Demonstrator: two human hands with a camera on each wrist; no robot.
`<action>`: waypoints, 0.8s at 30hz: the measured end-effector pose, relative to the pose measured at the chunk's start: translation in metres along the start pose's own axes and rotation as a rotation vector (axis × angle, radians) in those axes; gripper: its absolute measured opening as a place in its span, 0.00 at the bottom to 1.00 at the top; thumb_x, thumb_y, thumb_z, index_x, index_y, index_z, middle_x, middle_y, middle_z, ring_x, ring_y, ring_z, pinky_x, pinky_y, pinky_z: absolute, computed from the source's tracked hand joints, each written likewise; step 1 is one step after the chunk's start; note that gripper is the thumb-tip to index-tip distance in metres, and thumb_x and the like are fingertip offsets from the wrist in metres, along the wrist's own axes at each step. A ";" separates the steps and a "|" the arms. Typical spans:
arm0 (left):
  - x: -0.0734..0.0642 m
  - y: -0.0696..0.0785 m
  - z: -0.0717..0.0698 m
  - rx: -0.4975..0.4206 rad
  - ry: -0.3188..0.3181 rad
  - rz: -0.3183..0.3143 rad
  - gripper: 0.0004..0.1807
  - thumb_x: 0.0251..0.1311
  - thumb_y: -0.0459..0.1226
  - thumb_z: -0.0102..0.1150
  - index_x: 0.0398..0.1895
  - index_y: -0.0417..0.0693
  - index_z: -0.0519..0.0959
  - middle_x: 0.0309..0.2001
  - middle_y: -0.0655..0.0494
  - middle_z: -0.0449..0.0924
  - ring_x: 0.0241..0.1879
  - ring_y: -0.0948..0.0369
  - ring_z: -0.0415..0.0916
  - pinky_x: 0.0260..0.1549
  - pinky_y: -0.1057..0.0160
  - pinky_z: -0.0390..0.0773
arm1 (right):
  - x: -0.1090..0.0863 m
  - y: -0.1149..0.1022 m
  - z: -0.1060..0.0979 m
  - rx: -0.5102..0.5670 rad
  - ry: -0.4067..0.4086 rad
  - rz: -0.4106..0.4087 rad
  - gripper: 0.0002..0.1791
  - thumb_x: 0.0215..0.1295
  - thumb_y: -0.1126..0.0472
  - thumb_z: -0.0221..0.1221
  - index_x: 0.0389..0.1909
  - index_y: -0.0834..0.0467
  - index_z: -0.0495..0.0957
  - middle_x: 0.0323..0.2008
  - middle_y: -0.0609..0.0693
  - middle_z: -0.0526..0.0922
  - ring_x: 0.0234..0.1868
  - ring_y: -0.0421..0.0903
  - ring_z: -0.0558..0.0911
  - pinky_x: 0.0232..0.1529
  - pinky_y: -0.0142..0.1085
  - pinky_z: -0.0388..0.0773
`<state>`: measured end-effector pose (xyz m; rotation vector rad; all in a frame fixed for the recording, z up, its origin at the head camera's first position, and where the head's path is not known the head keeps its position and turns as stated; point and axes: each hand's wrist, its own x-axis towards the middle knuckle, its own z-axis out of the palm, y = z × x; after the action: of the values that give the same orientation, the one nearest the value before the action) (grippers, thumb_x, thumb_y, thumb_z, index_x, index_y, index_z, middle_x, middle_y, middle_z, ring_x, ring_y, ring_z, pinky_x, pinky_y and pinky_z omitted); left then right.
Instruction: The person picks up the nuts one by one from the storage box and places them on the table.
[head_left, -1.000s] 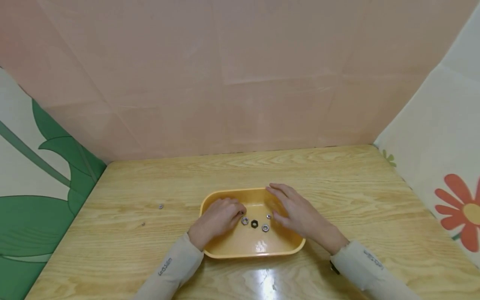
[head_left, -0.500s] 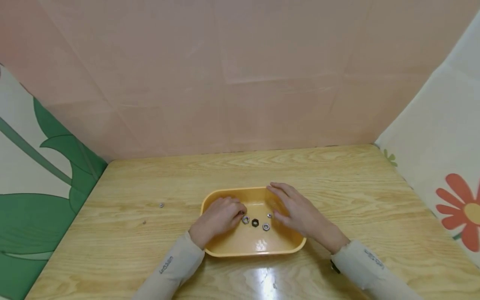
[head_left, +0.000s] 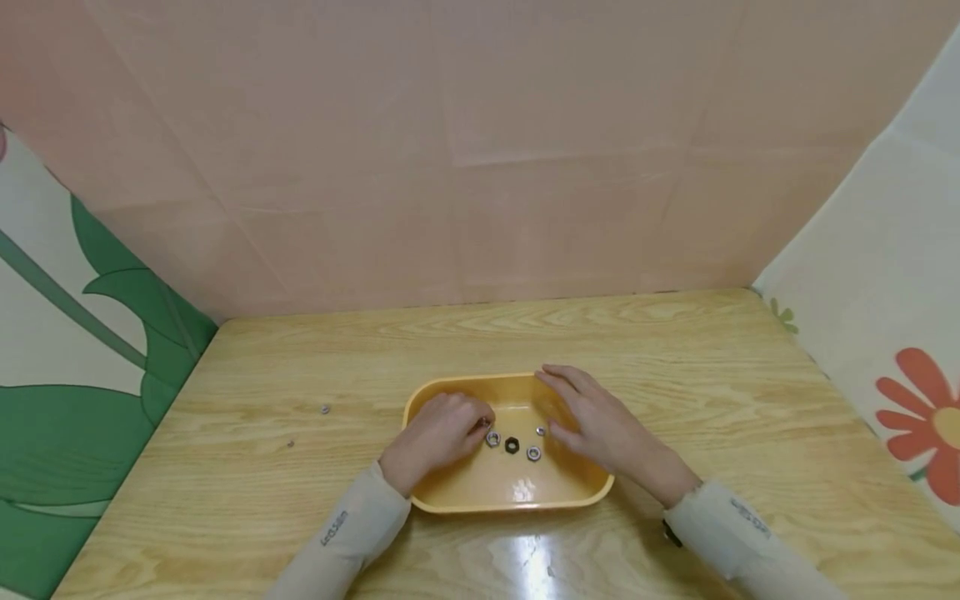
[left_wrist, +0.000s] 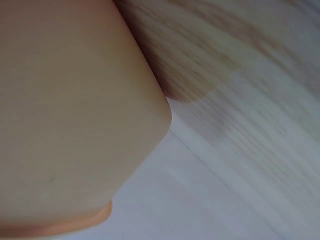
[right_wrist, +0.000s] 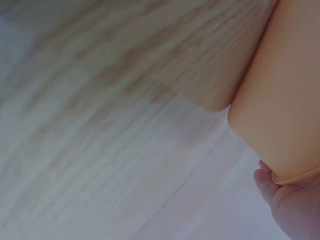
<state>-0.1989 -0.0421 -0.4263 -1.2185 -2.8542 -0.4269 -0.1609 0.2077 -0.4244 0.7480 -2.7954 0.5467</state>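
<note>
Across the lower middle of the frame lies the yellow tray (head_left: 472,490), its long axis running left to right, almost level, its hollow facing up. In its left half the left hand (head_left: 442,425) reaches in from the lower left, fingers curled down, narrowly pinching a small shiny piece (head_left: 485,422) whose shape is too small to tell. Just beside those fingertips a silver nut (head_left: 492,438) lies flat, then a black nut (head_left: 512,446), then a second silver nut (head_left: 533,453), the three in a row that slopes down to the right, holes facing up. Above that last one, near the right thumb, is a smaller nut (head_left: 541,431). The right hand (head_left: 607,425) straddles the tray's right wall and holds it, thumb inside, fingers at the rim.

Under all this is a wood-grain table (head_left: 675,358). A sheet with green leaves (head_left: 45,442) fills the left edge of the frame, a creased pinkish backdrop (head_left: 450,167) the top, a white sheet with a red flower (head_left: 918,404) the right.

Left of the tray, two tiny pieces (head_left: 325,409) lie apart on the table. The left hand hides the tray's left end, the right hand much of its right end
</note>
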 end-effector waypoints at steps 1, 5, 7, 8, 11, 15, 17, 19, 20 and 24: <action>0.000 0.000 0.001 0.002 0.008 0.002 0.06 0.64 0.37 0.61 0.28 0.55 0.83 0.23 0.66 0.78 0.23 0.69 0.68 0.25 0.72 0.69 | 0.000 0.000 0.000 0.001 -0.001 0.001 0.39 0.60 0.57 0.67 0.70 0.63 0.64 0.69 0.62 0.67 0.70 0.59 0.68 0.69 0.54 0.67; 0.000 -0.001 0.002 -0.001 0.027 0.002 0.07 0.64 0.36 0.61 0.28 0.55 0.83 0.21 0.67 0.76 0.20 0.69 0.66 0.23 0.73 0.66 | 0.000 0.000 0.001 0.004 -0.005 0.004 0.39 0.60 0.57 0.67 0.70 0.63 0.64 0.70 0.61 0.67 0.70 0.59 0.67 0.70 0.54 0.66; 0.001 -0.001 0.002 -0.007 0.026 0.002 0.07 0.64 0.36 0.60 0.29 0.55 0.83 0.21 0.67 0.76 0.20 0.69 0.66 0.23 0.73 0.66 | -0.001 0.001 0.001 0.003 -0.008 0.006 0.39 0.60 0.57 0.67 0.71 0.63 0.64 0.70 0.62 0.66 0.70 0.59 0.67 0.69 0.54 0.66; 0.001 -0.001 0.002 -0.010 0.024 0.002 0.07 0.64 0.36 0.60 0.29 0.55 0.83 0.21 0.67 0.76 0.20 0.69 0.66 0.23 0.73 0.66 | -0.001 0.001 0.001 0.003 -0.008 0.006 0.39 0.60 0.57 0.67 0.71 0.63 0.64 0.70 0.62 0.66 0.70 0.59 0.67 0.69 0.54 0.66; 0.000 -0.001 0.001 -0.016 0.016 -0.007 0.07 0.65 0.36 0.59 0.29 0.54 0.83 0.21 0.67 0.75 0.20 0.69 0.66 0.22 0.73 0.66 | 0.000 0.001 0.002 0.004 -0.010 0.004 0.39 0.61 0.57 0.67 0.71 0.63 0.64 0.70 0.62 0.66 0.70 0.59 0.67 0.69 0.55 0.67; -0.002 -0.001 0.000 -0.014 0.008 -0.023 0.07 0.65 0.36 0.59 0.30 0.54 0.83 0.21 0.66 0.75 0.20 0.68 0.66 0.22 0.73 0.66 | 0.002 0.001 0.005 0.014 -0.010 0.004 0.39 0.61 0.57 0.67 0.71 0.62 0.64 0.70 0.61 0.66 0.70 0.59 0.68 0.68 0.55 0.67; -0.002 -0.001 0.000 -0.008 0.006 -0.025 0.07 0.65 0.36 0.59 0.30 0.54 0.84 0.22 0.66 0.76 0.21 0.68 0.67 0.22 0.73 0.66 | 0.002 0.001 0.005 0.016 -0.010 0.010 0.39 0.61 0.57 0.67 0.71 0.62 0.64 0.70 0.61 0.66 0.70 0.60 0.68 0.68 0.55 0.68; -0.001 -0.001 0.000 -0.005 0.005 -0.021 0.07 0.66 0.37 0.58 0.32 0.53 0.84 0.23 0.65 0.77 0.21 0.69 0.67 0.23 0.73 0.67 | 0.002 0.002 0.005 0.017 -0.006 0.018 0.39 0.60 0.57 0.67 0.71 0.62 0.64 0.70 0.61 0.66 0.69 0.60 0.68 0.68 0.56 0.68; 0.000 -0.001 0.000 -0.004 0.006 -0.019 0.07 0.66 0.37 0.58 0.33 0.53 0.85 0.23 0.65 0.78 0.21 0.69 0.67 0.23 0.73 0.67 | 0.002 0.002 0.005 0.016 -0.005 0.020 0.39 0.60 0.58 0.67 0.71 0.63 0.64 0.70 0.61 0.66 0.69 0.60 0.68 0.67 0.56 0.68; 0.002 -0.002 0.002 0.007 0.006 -0.020 0.07 0.67 0.38 0.57 0.36 0.53 0.86 0.24 0.66 0.78 0.21 0.69 0.67 0.23 0.73 0.67 | 0.002 0.004 0.005 0.016 -0.005 0.011 0.39 0.61 0.58 0.66 0.71 0.63 0.64 0.70 0.62 0.66 0.69 0.61 0.68 0.68 0.56 0.68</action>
<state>-0.2014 -0.0417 -0.4281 -1.1861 -2.8625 -0.4206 -0.1653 0.2079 -0.4294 0.7391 -2.8048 0.5702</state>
